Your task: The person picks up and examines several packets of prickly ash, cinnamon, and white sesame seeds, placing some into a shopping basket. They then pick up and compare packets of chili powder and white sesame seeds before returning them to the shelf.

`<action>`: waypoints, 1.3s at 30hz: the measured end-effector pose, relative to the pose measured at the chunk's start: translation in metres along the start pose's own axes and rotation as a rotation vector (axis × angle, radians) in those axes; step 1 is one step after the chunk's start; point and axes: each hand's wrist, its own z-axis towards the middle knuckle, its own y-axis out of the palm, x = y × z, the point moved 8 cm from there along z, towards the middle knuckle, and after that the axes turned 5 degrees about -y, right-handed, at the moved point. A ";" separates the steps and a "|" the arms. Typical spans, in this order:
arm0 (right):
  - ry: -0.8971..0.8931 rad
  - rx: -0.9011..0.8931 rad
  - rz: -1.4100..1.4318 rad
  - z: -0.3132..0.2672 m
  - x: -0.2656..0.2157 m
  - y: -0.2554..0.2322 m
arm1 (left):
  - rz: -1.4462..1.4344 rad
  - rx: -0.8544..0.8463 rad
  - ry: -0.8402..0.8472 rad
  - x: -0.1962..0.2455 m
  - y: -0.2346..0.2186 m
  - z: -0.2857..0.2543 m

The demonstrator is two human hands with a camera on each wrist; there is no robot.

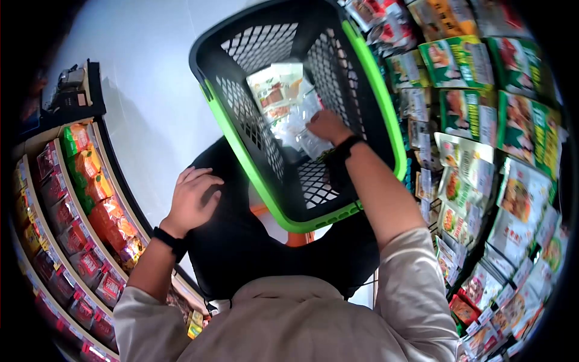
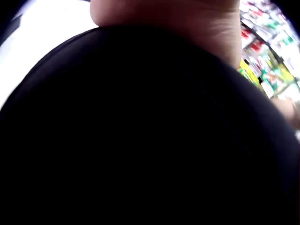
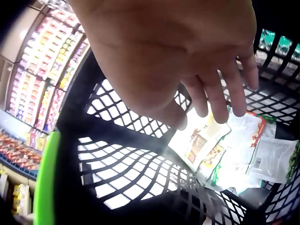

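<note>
A black shopping basket with a bright green rim (image 1: 384,99) stands between the person's knees. Several food packets (image 1: 278,90), pale with printed food pictures, lie in the bottom of it. The right hand (image 1: 329,127) reaches inside, over these packets. In the right wrist view its fingers (image 3: 216,96) hang down loosely spread, with nothing between them. A clear-backed packet (image 3: 276,159) lies below them. Outside the basket, the left hand (image 1: 194,198) is at the black-trousered leg (image 1: 232,211), fingers loosely bent and holding nothing. Dark cloth fills most of the left wrist view.
On the right, shelves hold many hanging food packets (image 1: 461,60) close to the basket. A curved shelf on the left carries orange bags (image 1: 105,208) and red packs (image 1: 89,263). Pale floor (image 1: 145,90) shows beyond the left knee.
</note>
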 end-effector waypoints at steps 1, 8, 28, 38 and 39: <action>-0.002 -0.013 0.054 0.034 0.023 0.024 | 0.011 -0.053 -0.006 -0.004 0.004 0.004; 0.343 0.090 0.330 0.157 0.073 0.082 | -0.098 -0.022 -0.104 -0.034 0.003 0.020; 0.742 0.063 1.061 0.198 0.062 0.221 | -0.062 -0.116 -0.226 -0.048 0.013 0.031; 0.097 -0.061 0.607 0.100 -0.030 0.098 | -0.147 0.079 -0.128 -0.027 -0.003 0.026; 0.033 -0.076 0.643 0.077 -0.045 0.072 | -0.142 0.095 -0.132 -0.026 -0.002 0.022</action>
